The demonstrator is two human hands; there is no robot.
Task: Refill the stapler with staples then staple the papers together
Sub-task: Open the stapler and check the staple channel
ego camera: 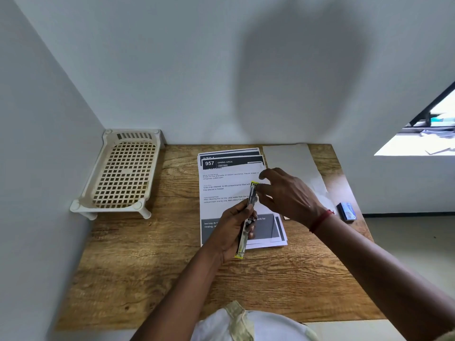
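Observation:
A slim stapler (247, 221) with yellow-green ends is swung open into one long line above the printed papers (229, 190). My left hand (234, 232) grips its lower half from the left. My right hand (285, 193) reaches in from the right, thumb and fingers pinching at the stapler's upper half near the metal channel. Whether staples are between those fingers is hidden. The papers lie in a loose stack at the table's middle. A small blue staple box (346, 211) lies on the table at the right edge.
A cream plastic rack (123, 173) with a grid top stands in the back left corner against the walls. A blank white sheet (293, 163) lies right of the stack. The wooden table (160, 267) ends at the right, with floor beyond.

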